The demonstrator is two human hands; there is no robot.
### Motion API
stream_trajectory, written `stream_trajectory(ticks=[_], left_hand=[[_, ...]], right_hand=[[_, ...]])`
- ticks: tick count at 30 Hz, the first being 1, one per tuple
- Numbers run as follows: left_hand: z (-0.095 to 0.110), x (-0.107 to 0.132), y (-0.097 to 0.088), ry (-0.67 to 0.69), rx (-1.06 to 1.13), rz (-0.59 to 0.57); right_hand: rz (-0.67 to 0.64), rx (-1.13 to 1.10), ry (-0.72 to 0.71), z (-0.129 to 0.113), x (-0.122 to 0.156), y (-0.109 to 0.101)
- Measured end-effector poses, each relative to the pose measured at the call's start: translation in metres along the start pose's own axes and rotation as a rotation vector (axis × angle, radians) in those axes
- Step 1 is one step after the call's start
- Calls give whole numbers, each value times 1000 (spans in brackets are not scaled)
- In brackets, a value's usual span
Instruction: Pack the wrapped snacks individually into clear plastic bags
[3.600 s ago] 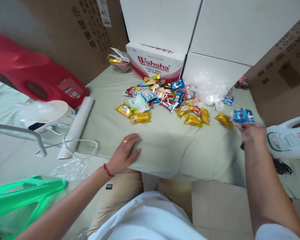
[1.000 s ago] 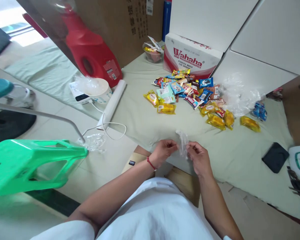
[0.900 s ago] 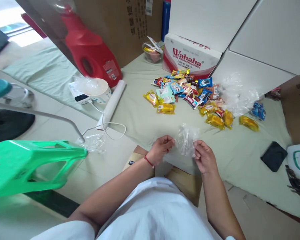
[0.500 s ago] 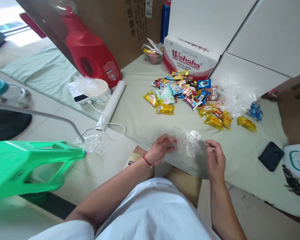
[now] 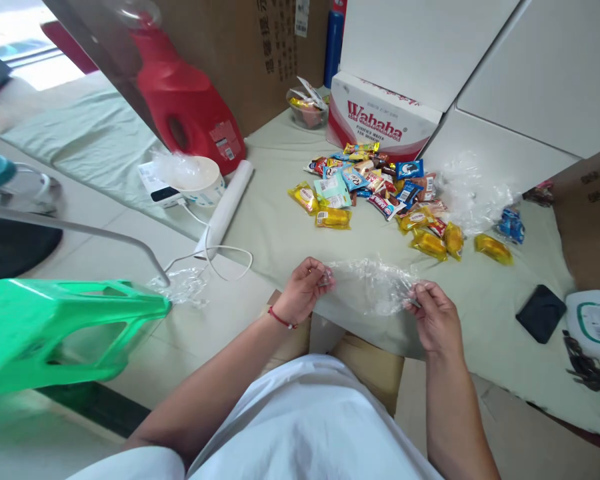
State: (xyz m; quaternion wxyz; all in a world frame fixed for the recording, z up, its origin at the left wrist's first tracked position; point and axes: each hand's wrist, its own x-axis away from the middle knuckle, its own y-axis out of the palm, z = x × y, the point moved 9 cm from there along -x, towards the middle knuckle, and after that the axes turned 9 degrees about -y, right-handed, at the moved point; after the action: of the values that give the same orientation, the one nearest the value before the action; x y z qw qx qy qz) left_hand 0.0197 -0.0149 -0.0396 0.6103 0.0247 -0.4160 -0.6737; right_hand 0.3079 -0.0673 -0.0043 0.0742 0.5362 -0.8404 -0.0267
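Observation:
A clear plastic bag (image 5: 373,283) is stretched sideways between my two hands, crinkled and see-through. My left hand (image 5: 305,290) pinches its left end; a red bracelet circles that wrist. The right end is gripped between thumb and fingers of my right hand (image 5: 435,313). Beyond the bag lies a heap of wrapped sweets and snacks (image 5: 365,179) in several colours. Yellow-wrapped snack cakes (image 5: 429,244) rest along the heap's near side, and one yellow packet (image 5: 493,248) sits apart to the right.
A crumpled heap of clear plastic (image 5: 473,193) is right of the sweets. Behind stands a Wahaba-printed carton (image 5: 380,117). On the left are a red jug (image 5: 185,100), a white roll (image 5: 225,210), a cable and a green stool (image 5: 70,333). A black wallet-like item (image 5: 541,313) lies right.
My right hand, apart from the bag before, now grips its right end. My left hand has moved left, and the bag is pulled out wider between them.

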Motion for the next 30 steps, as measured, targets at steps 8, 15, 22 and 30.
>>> stream_trajectory(ticks=[8, 15, 22, 30], left_hand=[[34, -4, 1, -7, -220, -12], [43, -9, 1, 114, -206, 129], [24, -10, 31, 55, -665, -29], [4, -5, 41, 56, -500, -46]], right_hand=[[-169, 136, 95, -2, -6, -15], [-55, 340, -160, 0, -15, -2], [-12, -16, -189, -25, -24, 11], [-106, 126, 60, 24, -3, 37]])
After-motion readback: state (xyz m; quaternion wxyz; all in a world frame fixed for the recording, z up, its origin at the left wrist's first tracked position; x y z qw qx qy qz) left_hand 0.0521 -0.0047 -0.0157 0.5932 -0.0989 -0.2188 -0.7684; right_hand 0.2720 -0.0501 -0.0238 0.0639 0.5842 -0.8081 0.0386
